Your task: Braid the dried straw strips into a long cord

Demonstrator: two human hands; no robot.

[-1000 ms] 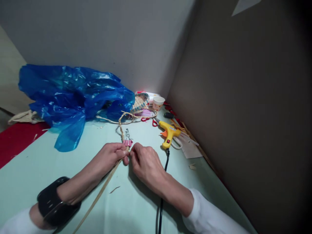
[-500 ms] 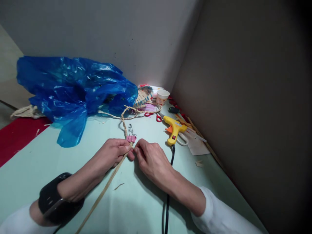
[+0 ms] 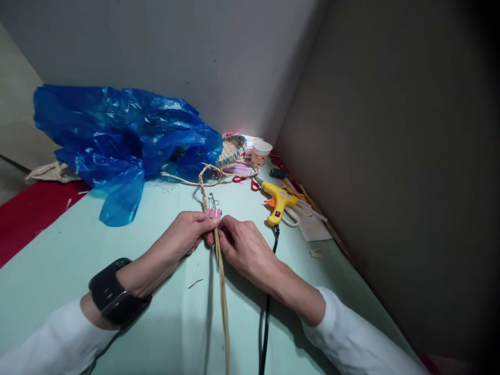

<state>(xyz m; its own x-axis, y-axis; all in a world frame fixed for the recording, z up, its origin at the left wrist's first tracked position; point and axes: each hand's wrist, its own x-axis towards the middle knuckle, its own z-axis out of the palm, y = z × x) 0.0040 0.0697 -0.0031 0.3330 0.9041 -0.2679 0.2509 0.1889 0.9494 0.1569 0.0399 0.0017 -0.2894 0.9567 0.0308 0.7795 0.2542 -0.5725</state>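
Observation:
A braided straw cord (image 3: 202,185) runs back from a pink binder clip (image 3: 213,213) with its wire handles up. Just below the clip, my left hand (image 3: 192,229) is closed, its thumb and fingers pinching the straw strands. My right hand (image 3: 246,245) is closed at the same spot from the right, fingertips against the strands; exactly what they grip is partly hidden. Long loose straw strands (image 3: 222,297) hang from between the hands towards the front edge of the picture.
A blue plastic bag (image 3: 128,140) lies at the back left. A woven basket (image 3: 233,149), a paper cup (image 3: 261,153) and red-handled scissors (image 3: 254,185) sit at the back. Right of my hands lies a yellow glue gun (image 3: 278,200), its black cord (image 3: 267,312) running forward.
The loose straw strands have swung from slanting lower left to hanging nearly straight towards me. My left hand has shifted slightly up and right, still pinching by the clip.

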